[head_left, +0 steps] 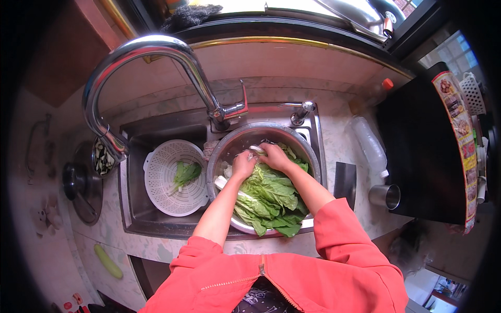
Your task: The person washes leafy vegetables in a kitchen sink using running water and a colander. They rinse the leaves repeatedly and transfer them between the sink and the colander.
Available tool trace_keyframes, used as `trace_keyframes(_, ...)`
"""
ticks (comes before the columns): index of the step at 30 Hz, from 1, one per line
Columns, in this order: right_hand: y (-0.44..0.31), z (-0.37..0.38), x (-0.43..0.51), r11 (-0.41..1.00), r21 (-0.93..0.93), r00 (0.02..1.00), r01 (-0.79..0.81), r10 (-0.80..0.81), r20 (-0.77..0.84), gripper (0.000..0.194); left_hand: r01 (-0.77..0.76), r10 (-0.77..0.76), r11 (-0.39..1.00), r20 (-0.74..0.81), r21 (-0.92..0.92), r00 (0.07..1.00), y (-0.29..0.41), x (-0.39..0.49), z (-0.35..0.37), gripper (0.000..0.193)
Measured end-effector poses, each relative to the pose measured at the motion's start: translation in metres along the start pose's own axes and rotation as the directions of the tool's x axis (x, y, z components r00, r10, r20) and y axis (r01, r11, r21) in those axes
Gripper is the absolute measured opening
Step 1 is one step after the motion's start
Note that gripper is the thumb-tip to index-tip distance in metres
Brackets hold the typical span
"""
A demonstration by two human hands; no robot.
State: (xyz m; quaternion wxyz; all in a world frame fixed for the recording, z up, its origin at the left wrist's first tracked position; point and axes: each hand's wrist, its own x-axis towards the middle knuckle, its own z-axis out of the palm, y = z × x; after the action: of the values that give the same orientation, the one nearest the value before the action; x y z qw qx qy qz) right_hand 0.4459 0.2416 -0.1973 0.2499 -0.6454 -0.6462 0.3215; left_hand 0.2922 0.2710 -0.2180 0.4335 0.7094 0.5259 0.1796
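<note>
A large steel basin [262, 126] sits over the right part of the sink, filled with leafy greens [270, 191] that have pale stalks. Both hands are inside it, close together near its far side. My right hand [275, 155] pinches a white stalk end [256, 149] among the leaves. Just left of it, my left hand [244, 166] has curled fingers at the same bunch; its fingertips are partly hidden. In the left sink bowl [135, 211] stands a white plastic colander [154, 180], with a small bunch of greens [186, 174] lying in it.
A chrome faucet [156, 41] arches over the sink's left side. Behind the basin is a soap dispenser [300, 114]. To the right are a clear plastic bottle [368, 143], a steel cup [381, 196] and a dark rectangular slab [345, 184]. A long green vegetable [107, 261] lies at left.
</note>
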Motion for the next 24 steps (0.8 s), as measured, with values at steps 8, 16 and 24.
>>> trace_keyframes(8,0.002,0.001,-0.003,0.973,-0.162,0.985,0.166,-0.171,-0.016,0.026,0.078,-0.080,0.993,0.020,0.089,0.997,0.010,0.000,0.002,0.028)
trace_keyframes(16,0.007,-0.013,0.000,0.959,-0.265,0.995,0.104,-0.102,0.021,0.011,0.124,-0.125,0.990,0.014,0.062,0.992,0.021,-0.004,-0.002,0.025)
trace_keyframes(24,0.001,0.004,-0.005,0.959,-0.262,0.985,-0.105,0.064,-0.162,0.013,0.154,-0.151,0.981,-0.032,0.120,0.988,0.016,0.003,0.002,0.024)
